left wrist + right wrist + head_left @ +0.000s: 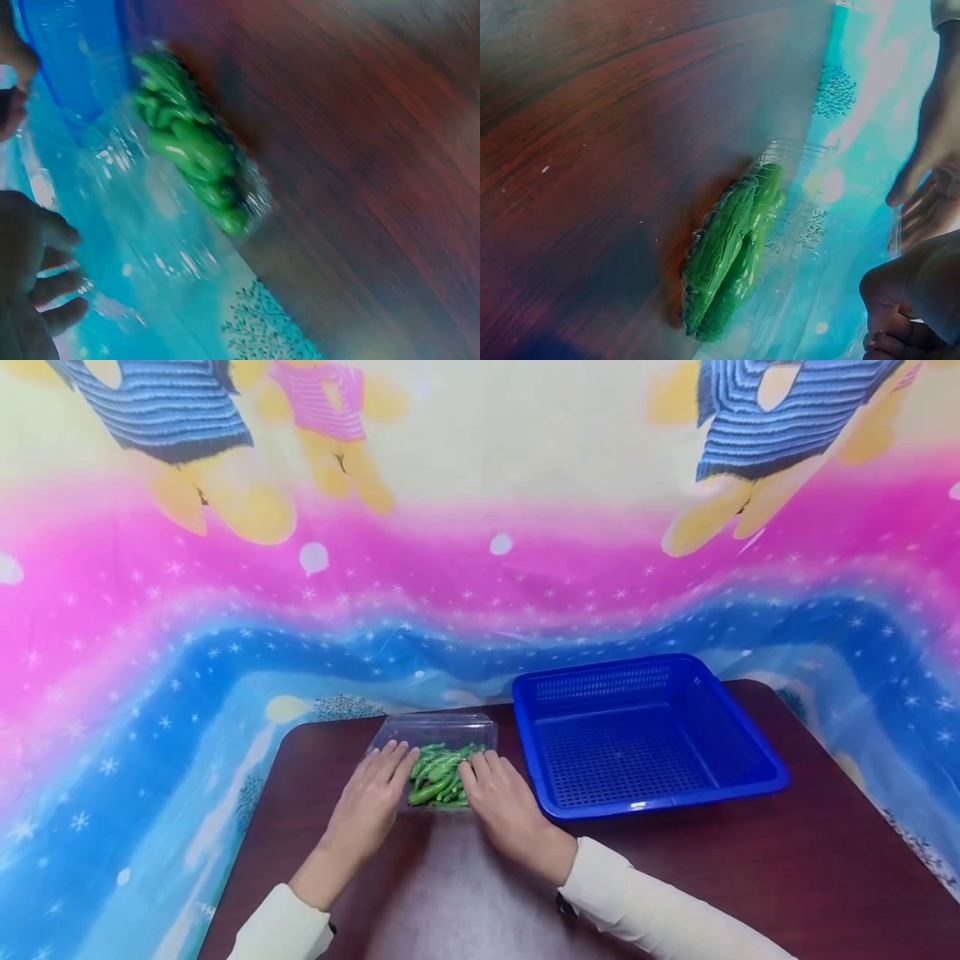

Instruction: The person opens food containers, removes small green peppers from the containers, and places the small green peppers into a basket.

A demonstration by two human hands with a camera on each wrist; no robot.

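A clear plastic clamshell box (480, 727) holds a heap of long green peppers (435, 785), also seen through its wall in both wrist views. Its transparent lid (157, 217) stands raised from the filled base. My left hand (375, 793) is at the box's left side, its thumb and fingers around the lid's edge in the right wrist view. From the right, my right hand (506, 802) grips the lid's other side with curled fingers (900, 337). Both hands are above the peppers, apart from each other.
A blue plastic basket (720, 797) with a perforated bottom stands on the dark wooden table (810, 860), right of the box. Behind the table hangs a colourful printed cloth (450, 585), close to the far edge.
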